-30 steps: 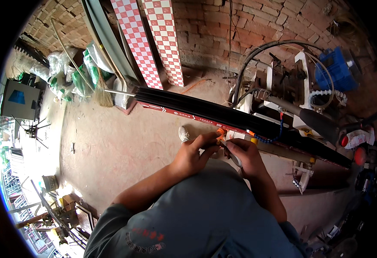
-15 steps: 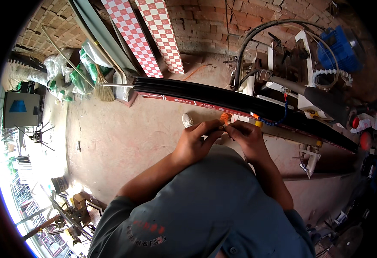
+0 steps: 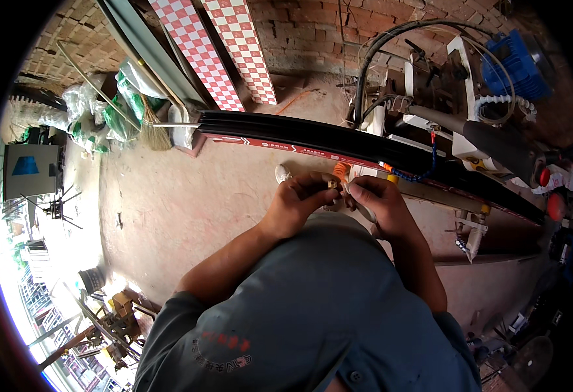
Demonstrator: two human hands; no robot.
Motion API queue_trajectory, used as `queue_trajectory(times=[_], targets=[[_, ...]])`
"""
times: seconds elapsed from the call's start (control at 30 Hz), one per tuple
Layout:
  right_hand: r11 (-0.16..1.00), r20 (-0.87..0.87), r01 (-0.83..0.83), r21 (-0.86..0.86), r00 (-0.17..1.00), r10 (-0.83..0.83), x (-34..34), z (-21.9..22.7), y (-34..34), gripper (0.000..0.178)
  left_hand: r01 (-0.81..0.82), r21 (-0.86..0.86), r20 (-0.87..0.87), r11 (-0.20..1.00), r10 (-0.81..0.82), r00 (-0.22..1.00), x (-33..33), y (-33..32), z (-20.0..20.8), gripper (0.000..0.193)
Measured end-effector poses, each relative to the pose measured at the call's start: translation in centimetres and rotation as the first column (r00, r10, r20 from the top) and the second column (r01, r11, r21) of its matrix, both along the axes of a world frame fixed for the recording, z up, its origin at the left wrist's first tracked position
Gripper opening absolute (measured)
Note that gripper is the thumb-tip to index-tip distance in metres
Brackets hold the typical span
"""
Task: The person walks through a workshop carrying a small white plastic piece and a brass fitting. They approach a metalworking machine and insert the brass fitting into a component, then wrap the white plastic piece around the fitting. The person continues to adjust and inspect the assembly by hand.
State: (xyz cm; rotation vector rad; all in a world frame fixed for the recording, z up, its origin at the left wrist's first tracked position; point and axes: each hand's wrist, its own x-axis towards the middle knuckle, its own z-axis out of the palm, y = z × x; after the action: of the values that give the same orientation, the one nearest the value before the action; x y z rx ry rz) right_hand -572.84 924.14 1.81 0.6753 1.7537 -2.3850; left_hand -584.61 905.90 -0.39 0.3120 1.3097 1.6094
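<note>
In front of my body both hands are raised close together, a narrow gap between their fingertips. My left hand (image 3: 293, 204) pinches a small brass-coloured piece (image 3: 332, 185) between thumb and fingers; it is too small to name by kind. My right hand (image 3: 379, 197) is closed beside it, with a thin pale end (image 3: 347, 188) at its fingertips. A greyish strip (image 3: 366, 213) shows under that hand, and I cannot tell whether both belong to one thing. Just beyond the hands runs a long black profile (image 3: 286, 129) with a red printed strip (image 3: 270, 145) along its near side.
On the right stands a machine with a blue motor (image 3: 516, 68), hoses and a red knob (image 3: 544, 176). Red-and-white checkered boards (image 3: 242, 52) lean at the brick wall. A straw broom (image 3: 154, 134) and plastic bags (image 3: 120, 108) are far left. An orange thing (image 3: 342, 170) shows beyond my fingers.
My hands, which met at the fingertips, have drawn slightly apart. The brass-coloured piece now shows in my left fingers, and the greyish strip has come into sight under the right hand.
</note>
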Motion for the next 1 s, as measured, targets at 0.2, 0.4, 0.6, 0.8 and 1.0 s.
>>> queue_trajectory(times=[0.2,0.4,0.6,0.8,1.0], targets=[[0.997,0.076,-0.022,-0.076,0.997,0.028,0.1,-0.8,0.2,0.028,-0.103,0.171,0.104,0.98,0.086,0.991,0.5,0.2,-0.7,0.018],[0.987,0.062,-0.03,-0.157,0.997,0.041,0.2,-1.3,0.1,0.026,-0.114,0.128,0.024,0.985,0.112,0.993,0.6,0.4,0.0,0.021],[0.994,0.062,-0.012,-0.106,0.998,0.019,0.2,-1.5,-0.1,0.022,-0.142,0.136,-0.001,0.981,0.143,0.99,0.8,0.5,-0.2,0.023],[0.995,0.015,0.014,0.1,1.0,-0.016,0.4,-1.3,0.3,0.018,-0.136,0.074,-0.03,0.988,0.138,0.99,0.6,0.8,0.4,0.021],[0.982,-0.006,0.055,0.181,0.998,-0.054,0.7,-1.0,0.3,0.017,-0.158,0.061,-0.034,0.986,0.16,0.987,0.8,0.9,-0.1,0.021]])
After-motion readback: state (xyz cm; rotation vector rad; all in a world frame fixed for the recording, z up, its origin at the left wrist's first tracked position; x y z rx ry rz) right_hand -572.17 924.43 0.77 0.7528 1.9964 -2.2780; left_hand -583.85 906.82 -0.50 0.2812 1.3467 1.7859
